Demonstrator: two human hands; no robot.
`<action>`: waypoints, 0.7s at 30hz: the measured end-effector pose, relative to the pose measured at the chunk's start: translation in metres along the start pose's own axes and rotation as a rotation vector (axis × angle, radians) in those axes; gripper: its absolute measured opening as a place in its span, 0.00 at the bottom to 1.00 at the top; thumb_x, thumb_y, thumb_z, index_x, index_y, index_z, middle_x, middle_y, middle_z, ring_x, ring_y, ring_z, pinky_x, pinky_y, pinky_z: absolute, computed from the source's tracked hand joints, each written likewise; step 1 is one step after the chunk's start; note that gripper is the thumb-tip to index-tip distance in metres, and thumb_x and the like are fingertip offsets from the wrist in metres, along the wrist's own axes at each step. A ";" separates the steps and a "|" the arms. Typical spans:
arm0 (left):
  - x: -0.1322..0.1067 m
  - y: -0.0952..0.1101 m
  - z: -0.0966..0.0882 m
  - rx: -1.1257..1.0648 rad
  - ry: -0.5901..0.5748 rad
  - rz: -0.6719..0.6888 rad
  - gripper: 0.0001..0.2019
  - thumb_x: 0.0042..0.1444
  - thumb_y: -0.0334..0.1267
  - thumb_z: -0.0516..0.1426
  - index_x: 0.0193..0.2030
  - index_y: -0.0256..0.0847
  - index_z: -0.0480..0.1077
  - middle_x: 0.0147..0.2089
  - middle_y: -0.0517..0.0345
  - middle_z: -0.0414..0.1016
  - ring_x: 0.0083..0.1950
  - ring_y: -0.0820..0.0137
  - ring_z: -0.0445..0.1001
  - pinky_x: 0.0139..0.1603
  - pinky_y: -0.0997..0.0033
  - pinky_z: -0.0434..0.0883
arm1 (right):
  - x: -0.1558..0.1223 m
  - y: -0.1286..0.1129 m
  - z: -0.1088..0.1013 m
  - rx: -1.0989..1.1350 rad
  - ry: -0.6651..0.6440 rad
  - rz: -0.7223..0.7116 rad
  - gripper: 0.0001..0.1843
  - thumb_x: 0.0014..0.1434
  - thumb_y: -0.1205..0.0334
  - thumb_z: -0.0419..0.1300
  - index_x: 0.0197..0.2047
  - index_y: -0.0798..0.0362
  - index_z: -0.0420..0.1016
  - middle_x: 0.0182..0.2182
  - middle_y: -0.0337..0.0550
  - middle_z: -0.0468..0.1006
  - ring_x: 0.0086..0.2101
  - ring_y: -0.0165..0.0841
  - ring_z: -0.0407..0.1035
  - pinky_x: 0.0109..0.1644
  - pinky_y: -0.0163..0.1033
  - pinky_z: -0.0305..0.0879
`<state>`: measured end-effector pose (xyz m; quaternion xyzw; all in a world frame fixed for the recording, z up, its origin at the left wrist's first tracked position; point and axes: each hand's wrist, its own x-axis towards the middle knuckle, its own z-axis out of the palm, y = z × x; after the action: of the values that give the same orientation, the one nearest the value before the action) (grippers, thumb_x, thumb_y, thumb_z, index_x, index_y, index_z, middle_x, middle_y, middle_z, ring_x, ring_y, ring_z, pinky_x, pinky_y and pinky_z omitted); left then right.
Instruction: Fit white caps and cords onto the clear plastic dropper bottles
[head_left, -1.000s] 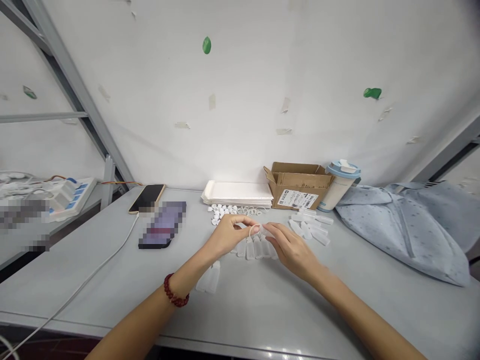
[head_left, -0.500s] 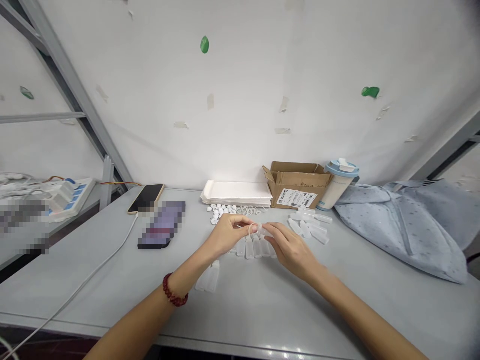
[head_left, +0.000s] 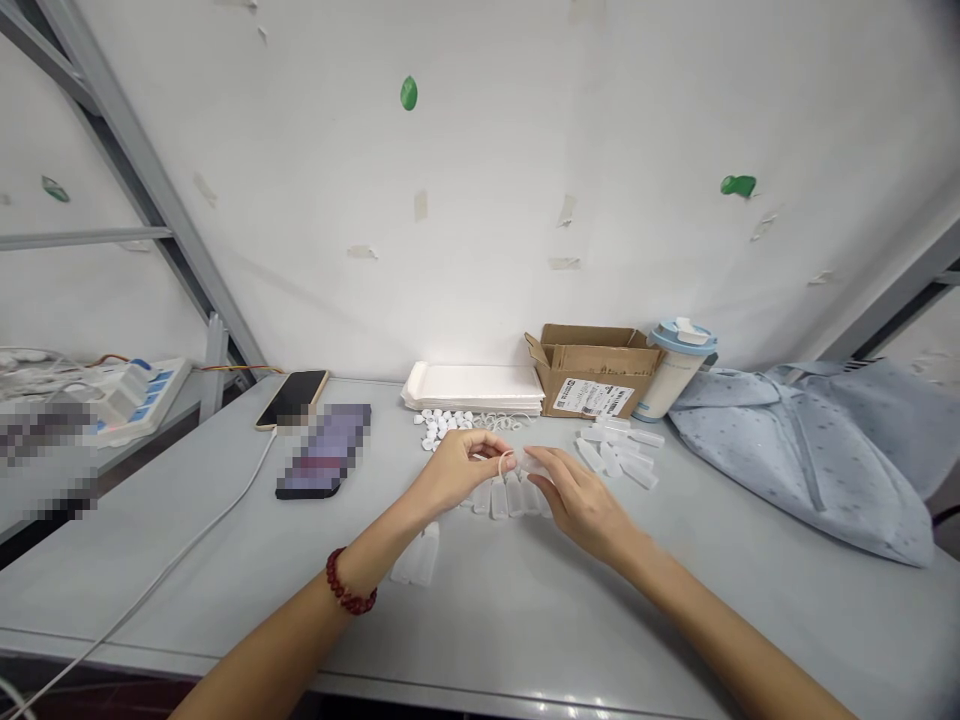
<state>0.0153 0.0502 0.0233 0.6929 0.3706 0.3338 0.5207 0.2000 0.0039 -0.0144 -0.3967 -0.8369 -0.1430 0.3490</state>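
Note:
My left hand [head_left: 459, 466] and my right hand [head_left: 574, 498] meet above the middle of the grey table [head_left: 525, 610]. The left fingers pinch a small white plastic ring [head_left: 506, 463]. The right fingers are closed on a small translucent bottle [head_left: 529, 465] pressed against that ring. Just below the hands several small translucent bottles [head_left: 510, 497] lie in a row. Two more bottles [head_left: 418, 557] lie beside my left forearm, which wears a red bead bracelet [head_left: 346, 586].
Loose white caps [head_left: 442, 424] and rings lie behind the hands, more bottles [head_left: 619, 450] to the right. At the back stand white trays [head_left: 475, 388], a cardboard box [head_left: 592, 370] and a lidded cup [head_left: 676, 369]. Two phones [head_left: 294, 396] with a cable lie left, a blue cloth bag [head_left: 810, 450] right.
Both hands have stayed in place over the row of bottles; the fingers have shifted only slightly around the ring and bottle.

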 end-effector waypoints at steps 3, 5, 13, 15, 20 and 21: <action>0.000 -0.001 0.001 -0.002 -0.014 0.003 0.09 0.47 0.40 0.61 0.32 0.36 0.73 0.33 0.56 0.75 0.36 0.69 0.72 0.40 0.71 0.67 | 0.000 -0.001 -0.001 0.023 -0.009 0.010 0.20 0.62 0.71 0.48 0.57 0.53 0.54 0.40 0.52 0.73 0.40 0.37 0.70 0.39 0.41 0.71; 0.000 -0.001 0.001 -0.010 -0.026 0.013 0.10 0.47 0.42 0.61 0.32 0.37 0.73 0.33 0.56 0.75 0.36 0.69 0.72 0.40 0.71 0.67 | 0.000 -0.002 -0.001 0.043 -0.026 0.015 0.20 0.62 0.72 0.47 0.57 0.53 0.53 0.41 0.53 0.73 0.41 0.37 0.70 0.39 0.41 0.71; -0.002 0.004 0.000 0.014 -0.014 0.033 0.10 0.48 0.41 0.60 0.33 0.37 0.73 0.34 0.56 0.75 0.37 0.70 0.72 0.39 0.73 0.67 | 0.002 -0.003 -0.003 0.077 -0.036 0.004 0.21 0.61 0.73 0.48 0.57 0.53 0.54 0.42 0.53 0.72 0.42 0.37 0.69 0.41 0.41 0.71; -0.003 0.005 0.000 0.024 -0.005 0.039 0.10 0.49 0.42 0.60 0.33 0.37 0.74 0.34 0.57 0.75 0.37 0.70 0.72 0.39 0.73 0.67 | 0.002 -0.003 -0.003 0.077 -0.031 -0.001 0.21 0.61 0.74 0.48 0.57 0.53 0.54 0.42 0.53 0.72 0.42 0.36 0.69 0.41 0.41 0.71; -0.002 0.003 0.000 0.060 -0.007 0.048 0.10 0.49 0.42 0.59 0.33 0.38 0.74 0.34 0.56 0.76 0.37 0.69 0.72 0.39 0.72 0.68 | 0.001 -0.004 -0.003 0.076 -0.034 -0.004 0.20 0.62 0.73 0.47 0.57 0.54 0.54 0.41 0.53 0.73 0.40 0.36 0.70 0.39 0.40 0.71; -0.002 0.002 0.000 0.065 -0.009 0.047 0.09 0.49 0.42 0.59 0.33 0.38 0.74 0.35 0.56 0.76 0.37 0.69 0.72 0.38 0.72 0.68 | 0.001 -0.005 -0.003 0.074 -0.035 -0.003 0.20 0.62 0.73 0.47 0.57 0.54 0.54 0.40 0.52 0.73 0.40 0.36 0.70 0.38 0.40 0.71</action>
<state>0.0147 0.0480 0.0250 0.7194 0.3624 0.3307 0.4916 0.1974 0.0001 -0.0112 -0.3849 -0.8482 -0.1056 0.3483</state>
